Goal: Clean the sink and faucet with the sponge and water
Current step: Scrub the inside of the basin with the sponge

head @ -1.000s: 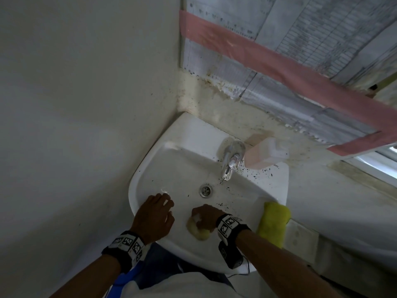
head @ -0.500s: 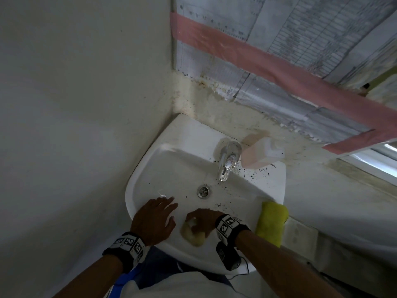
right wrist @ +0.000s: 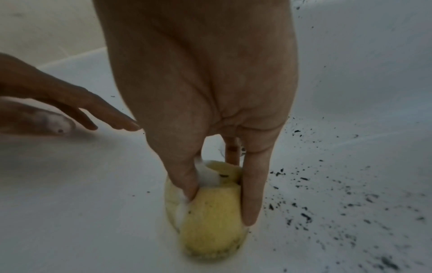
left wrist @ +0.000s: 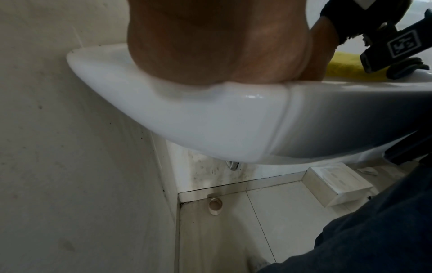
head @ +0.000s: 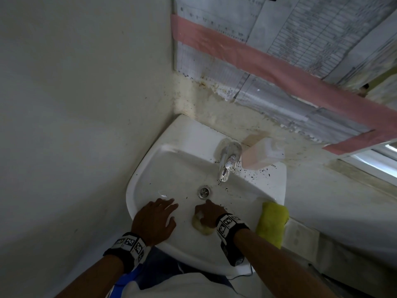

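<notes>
A white sink [head: 150,168] hangs in a wall corner, with a chrome faucet [head: 226,163] at its back and a drain [head: 204,192] in the middle. Black specks dot the basin on the right. My right hand [head: 209,214] grips a soapy yellow sponge [right wrist: 210,227] against the near basin wall, thumb and fingers pinching its sides. My left hand [head: 154,218] lies flat on the near left of the basin, fingers straight, with foam on the thumb [right wrist: 56,122]. In the left wrist view the palm [left wrist: 210,46] sits over the sink's front rim [left wrist: 187,114].
A folded yellow cloth [head: 271,222] lies on the sink's right rim. A pale pink soap bottle [head: 262,153] stands right of the faucet. Walls close in on the left and back. Under the sink are floor tiles and a white box [left wrist: 339,184].
The right hand has slid the sponge slightly left, then forward toward the drain. The left hand's fingers have spread and stretched flat further into the basin.
</notes>
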